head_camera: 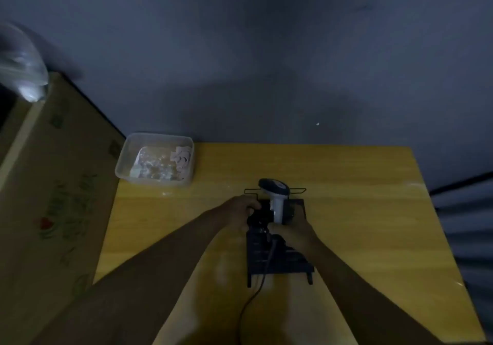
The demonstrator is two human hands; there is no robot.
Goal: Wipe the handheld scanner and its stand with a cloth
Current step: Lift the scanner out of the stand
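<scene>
Scanner: we see the handheld scanner [276,200] near the middle of the counter, its dark head toward 12 o'clock and its pale handle running down toward 6 o'clock, sitting over the stand.
Stand: the black stand [277,256] lies flat under the scanner and stretches toward 6 o'clock, ending in two short feet; a thin wire frame shows at its 12 o'clock end, behind the scanner head.
Cable: a dark cable [253,299] leaves the base of the handle, crosses the stand and trails toward 6 o'clock off the near edge of the counter.
Right hand: our right hand [290,231] is at the scanner's 5 o'clock, its fingers closed around the bottom of the pale handle.
Left hand: our left hand [241,210] is at the scanner's 9 o'clock, fingers curled narrow against something dark beside the handle; we cannot tell whether that is a cloth or part of the stand.
Counter: the yellow wooden counter [360,224] carries everything.
Container: a clear plastic container [156,159] sits at the counter's 10 o'clock corner, well apart from the scanner, with pale crumpled contents.
Box: a large cardboard box [53,184] stands at 9 o'clock, just beside the counter's left edge.
</scene>
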